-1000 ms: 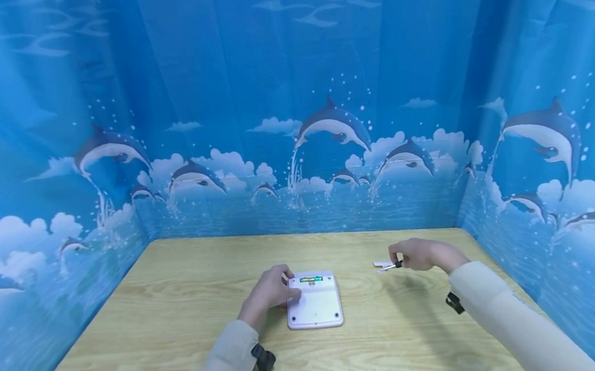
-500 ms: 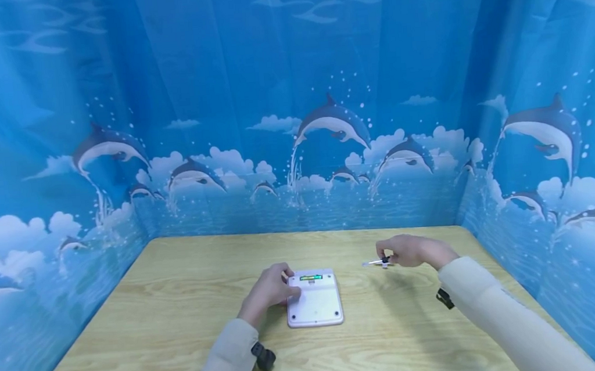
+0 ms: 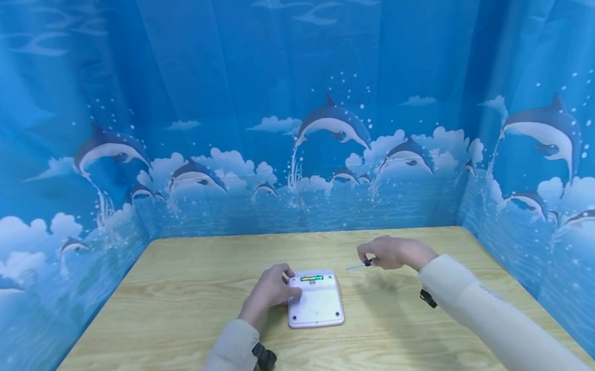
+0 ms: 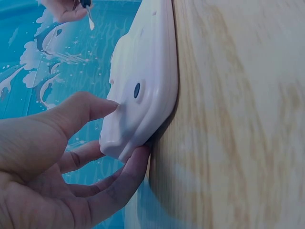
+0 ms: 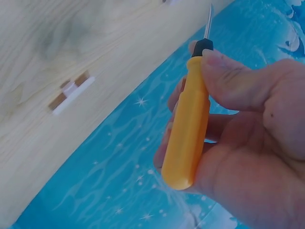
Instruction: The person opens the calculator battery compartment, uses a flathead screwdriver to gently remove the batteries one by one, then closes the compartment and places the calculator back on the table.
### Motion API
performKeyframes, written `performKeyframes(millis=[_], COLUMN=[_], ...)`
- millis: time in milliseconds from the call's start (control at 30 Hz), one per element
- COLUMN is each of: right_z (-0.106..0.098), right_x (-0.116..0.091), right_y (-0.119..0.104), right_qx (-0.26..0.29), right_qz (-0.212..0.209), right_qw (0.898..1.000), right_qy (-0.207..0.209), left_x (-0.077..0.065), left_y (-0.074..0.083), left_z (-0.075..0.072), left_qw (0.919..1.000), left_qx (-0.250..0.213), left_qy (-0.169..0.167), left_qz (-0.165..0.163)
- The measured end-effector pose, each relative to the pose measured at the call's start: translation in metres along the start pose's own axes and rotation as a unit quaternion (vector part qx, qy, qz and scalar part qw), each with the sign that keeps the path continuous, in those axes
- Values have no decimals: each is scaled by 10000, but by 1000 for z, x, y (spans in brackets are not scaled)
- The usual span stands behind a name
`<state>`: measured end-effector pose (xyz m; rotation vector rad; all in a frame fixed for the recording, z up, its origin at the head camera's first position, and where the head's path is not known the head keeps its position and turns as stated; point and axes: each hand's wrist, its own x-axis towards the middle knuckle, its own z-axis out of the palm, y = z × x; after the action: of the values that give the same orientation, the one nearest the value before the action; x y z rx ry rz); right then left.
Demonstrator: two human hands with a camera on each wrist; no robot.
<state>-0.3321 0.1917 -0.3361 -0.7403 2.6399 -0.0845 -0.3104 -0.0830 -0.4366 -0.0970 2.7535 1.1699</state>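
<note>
At the lower centre of the head view, here's the flat, pinkish-white plastic device with rounded corners [image 3: 315, 309], its face with the round dark feet [image 3: 294, 318] turned up on the pale, wood-grained desk [image 3: 204, 263]. Near its top edge sits a shiny green-and-yellow battery [image 3: 312, 278], in plain sight in its slot. On the left side, the left hand [image 3: 270, 289] has hold of the device: the left wrist view shows the thumb on the upper face and fingers at the rim, a pinch across the edge.

Over to the right of centre, the right hand [image 3: 389, 252] grips a screwdriver with a smooth yellow handle, a black collar and a slim metal shaft [image 5: 186, 129], thumb and fingers curled round it. The shaft points left towards the device's upper right side, near it but apart, with a gap between!

And look left of centre in the right wrist view: a small white strip with brown patches and a raised tab [image 5: 74, 98] lies on the desk (a tiny thing, easily missed). Beige sleeves [image 3: 484, 296] cover both arms, and across the upper frame hangs a blue curtain printed with leaping dolphins [image 3: 288, 64].
</note>
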Motion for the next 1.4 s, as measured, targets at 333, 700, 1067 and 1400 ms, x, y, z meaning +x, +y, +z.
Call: performKeyframes(millis=[333, 700, 1067, 1400], right_z=[-1, -1, -2, -5], right_x=[12, 21, 35, 42], right_y=[-23, -42, -52, -58], right_qx=[-171, -305, -639, -703], right_qz=[208, 407, 488, 506], right_qw=[9996, 9987, 9967, 9960], right_qy=[-4, -30, -122, -228], left_x=[0, 2, 1, 0], left_y=[0, -1, 1, 1], left_z=[0, 2, 1, 0], left_qw=[10000, 9999, 10000, 10000], left_qx=[-25, 94, 3, 60], left_qy=[12, 63, 49, 30], left_qz=[13, 7, -5, -5])
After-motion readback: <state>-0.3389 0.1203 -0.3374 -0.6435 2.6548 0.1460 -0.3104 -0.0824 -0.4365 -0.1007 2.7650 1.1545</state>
